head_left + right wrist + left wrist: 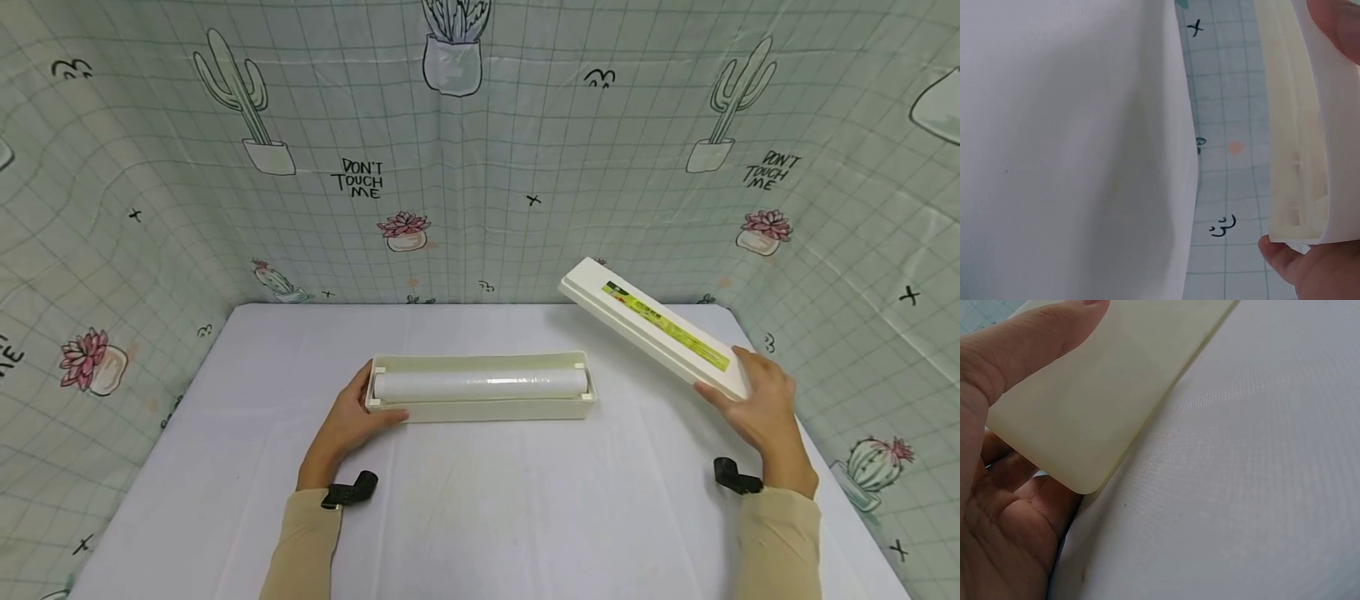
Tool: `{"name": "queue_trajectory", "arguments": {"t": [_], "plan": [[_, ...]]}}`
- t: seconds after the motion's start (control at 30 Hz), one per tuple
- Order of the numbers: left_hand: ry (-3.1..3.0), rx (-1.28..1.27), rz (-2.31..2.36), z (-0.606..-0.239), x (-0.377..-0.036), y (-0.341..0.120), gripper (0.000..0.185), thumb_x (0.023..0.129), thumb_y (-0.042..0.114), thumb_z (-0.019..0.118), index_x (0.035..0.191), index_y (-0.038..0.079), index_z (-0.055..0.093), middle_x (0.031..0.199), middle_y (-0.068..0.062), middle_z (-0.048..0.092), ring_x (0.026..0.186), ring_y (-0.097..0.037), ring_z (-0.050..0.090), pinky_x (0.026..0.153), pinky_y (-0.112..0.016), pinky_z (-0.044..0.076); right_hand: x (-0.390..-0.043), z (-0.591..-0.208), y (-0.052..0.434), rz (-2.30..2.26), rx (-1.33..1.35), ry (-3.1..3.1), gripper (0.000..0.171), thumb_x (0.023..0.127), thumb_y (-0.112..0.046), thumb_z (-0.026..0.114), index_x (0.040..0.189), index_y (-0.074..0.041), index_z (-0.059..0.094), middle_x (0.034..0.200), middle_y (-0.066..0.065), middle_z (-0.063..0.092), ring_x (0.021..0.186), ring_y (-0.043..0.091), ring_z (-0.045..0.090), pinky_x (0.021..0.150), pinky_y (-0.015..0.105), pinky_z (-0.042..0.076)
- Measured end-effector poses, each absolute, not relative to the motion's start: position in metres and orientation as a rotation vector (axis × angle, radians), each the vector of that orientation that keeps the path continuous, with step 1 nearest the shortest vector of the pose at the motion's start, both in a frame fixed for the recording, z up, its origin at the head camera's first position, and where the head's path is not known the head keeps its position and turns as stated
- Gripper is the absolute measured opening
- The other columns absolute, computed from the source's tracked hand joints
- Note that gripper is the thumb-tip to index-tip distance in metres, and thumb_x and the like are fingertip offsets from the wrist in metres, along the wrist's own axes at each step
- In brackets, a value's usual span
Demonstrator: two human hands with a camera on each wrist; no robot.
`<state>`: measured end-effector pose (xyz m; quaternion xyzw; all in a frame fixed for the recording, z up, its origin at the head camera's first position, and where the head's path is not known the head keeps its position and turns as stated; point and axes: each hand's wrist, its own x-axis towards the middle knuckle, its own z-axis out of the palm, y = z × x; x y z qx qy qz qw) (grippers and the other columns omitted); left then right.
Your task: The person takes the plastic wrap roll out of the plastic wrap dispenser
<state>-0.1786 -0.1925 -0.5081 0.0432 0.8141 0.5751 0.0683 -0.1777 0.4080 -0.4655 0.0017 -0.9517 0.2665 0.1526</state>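
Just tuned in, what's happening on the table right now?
A person has a cling film dispenser apart. Their left hand grips the left end of the open tray, which sits on the white table with the roll of film lying inside. Their right hand holds the lid by its near end, lifted off to the right and tilted.

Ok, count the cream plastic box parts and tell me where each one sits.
2. The open tray with the film roll lies mid-table, held at its end by the left hand. The lid is lifted at right, in the right hand.
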Motion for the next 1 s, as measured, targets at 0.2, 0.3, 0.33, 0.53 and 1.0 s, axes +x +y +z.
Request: {"name": "queue_trajectory", "arguments": {"t": [0.2,0.3,0.33,0.53,1.0], "plan": [[2.456,0.118,1.724,-0.508,-0.180,-0.192,0.111,0.081,0.021,0.090,0.166,0.015,0.019,0.156,-0.015,0.046,0.135,-0.035,0.051,0.113,-0.054,0.040,-0.174,-0.465,0.413,0.804,-0.062,-2.737,0.081,0.089,-0.034,0.077,0.151,0.006,0.043,0.147,0.037,0.044,0.132,0.057,0.035,0.107,0.066,0.019],[2.457,0.113,1.714,-0.508,-0.179,-0.192,0.111,0.081,0.022,0.090,0.166,0.015,0.018,0.156,-0.015,0.045,0.136,-0.035,0.051,0.113,-0.054,0.040,-0.170,-0.465,0.418,0.805,-0.114,-2.759,0.083,0.091,-0.036,0.075,0.153,0.004,0.040,0.149,0.038,0.040,0.133,0.059,0.033,0.104,0.067,0.021],[2.455,0.114,1.716,-0.508,-0.179,-0.192,0.112,0.081,0.022,0.090,0.166,0.015,0.018,0.157,-0.015,0.045,0.136,-0.036,0.051,0.113,-0.054,0.040,-0.169,-0.465,0.420,0.803,-0.129,-2.766,0.083,0.091,-0.037,0.075,0.154,0.004,0.040,0.149,0.039,0.039,0.133,0.060,0.032,0.103,0.067,0.020],[2.461,0.125,1.713,-0.508,-0.178,-0.192,0.111,0.082,0.021,0.089,0.166,0.015,0.018,0.157,-0.015,0.045,0.137,-0.035,0.050,0.113,-0.054,0.039,-0.163,-0.469,0.432,0.802,-0.206,-2.767,0.084,0.092,-0.039,0.074,0.155,0.002,0.038,0.148,0.041,0.038,0.133,0.061,0.032,0.103,0.069,0.022],[2.455,0.136,1.734,-0.506,-0.178,-0.192,0.110,0.081,0.020,0.090,0.166,0.015,0.021,0.155,-0.015,0.047,0.135,-0.034,0.052,0.112,-0.054,0.040,-0.154,-0.471,0.443,0.789,-0.268,-2.764,0.083,0.093,-0.040,0.072,0.156,0.003,0.037,0.147,0.042,0.039,0.130,0.057,0.032,0.098,0.065,0.019]]}}
